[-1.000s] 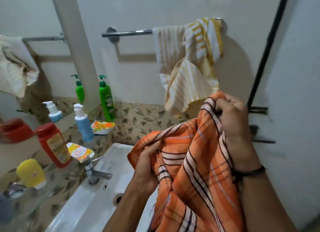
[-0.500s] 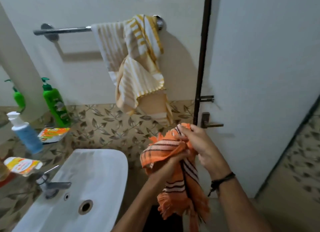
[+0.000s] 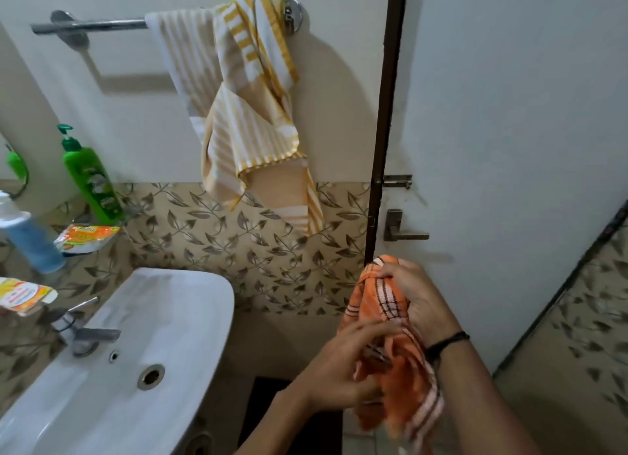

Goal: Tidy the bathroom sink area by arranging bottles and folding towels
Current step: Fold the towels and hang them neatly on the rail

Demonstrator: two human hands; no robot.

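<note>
The orange cotton towel with dark and white stripes [image 3: 390, 346] hangs bunched between my two hands, off the right side of the white ceramic sink [image 3: 170, 318] and in front of the white door [image 3: 509, 149]. My right hand [image 3: 416, 298] has its grip clamped on the top of the cloth, fingers curled over the bunched edge. My left hand [image 3: 339, 366] holds the cloth lower down, its grip closed on a fold with the fingers stretched across it; the fringed end dangles below.

Above, a yellow-and-white striped towel [image 3: 248, 115] hangs crumpled on the chrome wall rail [image 3: 91, 25]. On the leaf-patterned ledge [image 3: 102, 267] behind the sink stand a green pump bottle [image 3: 90, 179] at the far corner, an orange sachet [image 3: 85, 239] just beside it, and a blue bottle [image 3: 32, 240] nearer the left edge.
</note>
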